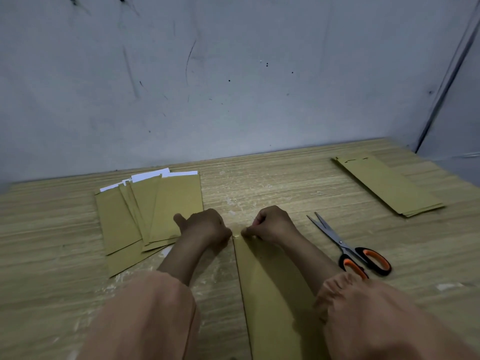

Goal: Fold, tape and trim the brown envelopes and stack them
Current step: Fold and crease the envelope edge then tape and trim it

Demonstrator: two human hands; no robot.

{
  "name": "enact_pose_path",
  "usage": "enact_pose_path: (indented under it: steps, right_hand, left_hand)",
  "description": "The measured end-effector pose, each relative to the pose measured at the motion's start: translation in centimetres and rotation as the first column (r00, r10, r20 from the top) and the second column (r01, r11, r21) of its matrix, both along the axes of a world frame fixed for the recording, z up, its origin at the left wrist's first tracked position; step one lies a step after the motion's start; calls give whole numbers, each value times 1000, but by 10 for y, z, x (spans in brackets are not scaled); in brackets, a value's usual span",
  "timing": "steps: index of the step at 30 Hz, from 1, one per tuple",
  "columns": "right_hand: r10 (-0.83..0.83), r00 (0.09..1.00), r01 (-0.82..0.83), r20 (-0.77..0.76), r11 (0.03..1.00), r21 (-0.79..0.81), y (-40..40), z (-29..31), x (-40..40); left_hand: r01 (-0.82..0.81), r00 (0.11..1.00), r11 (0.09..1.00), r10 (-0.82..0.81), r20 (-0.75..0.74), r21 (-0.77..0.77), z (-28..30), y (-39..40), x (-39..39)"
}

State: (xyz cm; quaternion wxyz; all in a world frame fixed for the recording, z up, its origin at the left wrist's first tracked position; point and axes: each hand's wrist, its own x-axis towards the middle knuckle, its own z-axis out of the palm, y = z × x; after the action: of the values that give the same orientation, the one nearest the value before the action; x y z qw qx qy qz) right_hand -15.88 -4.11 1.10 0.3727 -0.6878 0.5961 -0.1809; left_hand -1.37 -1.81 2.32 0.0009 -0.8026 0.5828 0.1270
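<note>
**Thin paper, pinch it at the far corner**

Fanned brown paper envelopes (145, 211) lie left on the wooden desk (285, 178). Left hand (205, 227) and right hand (270, 224), grips curled, pinch the long brown envelope's (272, 294) far end. It's probably light, floppy and creasable. Orange-handled scissors (348, 248) and the stack (387, 185) sit right.

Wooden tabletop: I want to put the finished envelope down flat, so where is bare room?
Bare wood lies between the orange-handled scissors and the neat stack of brown envelopes far right, and along the wall between that stack and the fanned brown envelopes. Crowded: the middle, where both hands work.
</note>
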Motion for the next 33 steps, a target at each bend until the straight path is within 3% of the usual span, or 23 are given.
enact_pose_path:
  steps: [5, 9, 20, 25, 33]
  right_hand:
    - [-9, 999, 7, -51, 999, -32, 2, -2, 6]
    - [-28, 996, 23, -82, 997, -67, 2, -4, 9]
    - [-43, 992, 44, -114, 999, 0, -1, -6, 17]
    - [-14, 990, 22, -139, 998, 59, -9, 1, 15]
    - [23, 995, -19, -101, 999, 35, -7, 1, 13]
  left_hand:
    - [74, 963, 995, -53, 265, -70, -3, 9, -15]
    - [91, 935, 989, -46, 352, -113, -6, 16, -23]
    - [84, 946, 996, -69, 316, -33, 7, 12, -21]
    - [18, 976, 999, -26, 218, 39, 12, 10, -24]
    - [-14, 996, 1000, 15, 86, -10, 1, 8, -12]
